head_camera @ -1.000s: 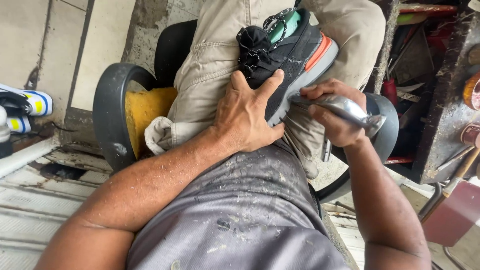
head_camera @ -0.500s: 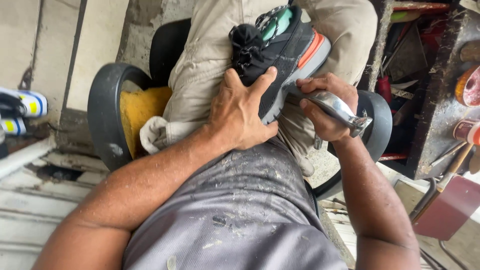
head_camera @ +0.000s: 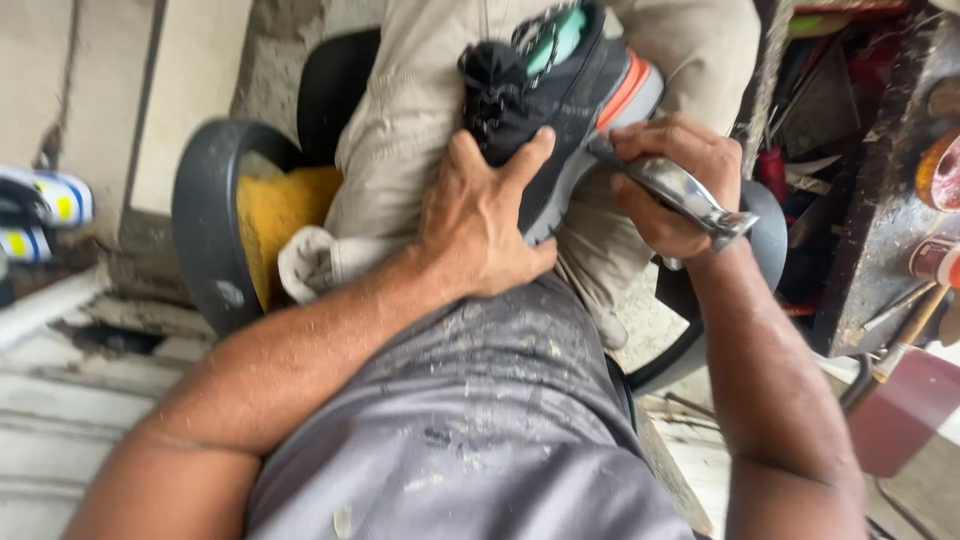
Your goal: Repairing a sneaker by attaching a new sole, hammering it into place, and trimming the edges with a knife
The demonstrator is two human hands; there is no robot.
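Note:
A black sports shoe with a grey sole, an orange heel patch and a teal lining lies on my lap, against my beige trousers. My left hand presses on its side and holds it, thumb on the upper. My right hand grips a shiny metal tool whose front end sits at the shoe's sole edge near the heel. The tip of the tool is hidden by my fingers.
I sit in a black round chair with a yellow cushion. A white and blue shoe lies at the far left. At the right stands a cluttered dark workbench with tools and tins.
The view has moved closer and shifted slightly. Both hands keep their hold on the shoe and the tool, with the right hand nudged a little toward the sole.

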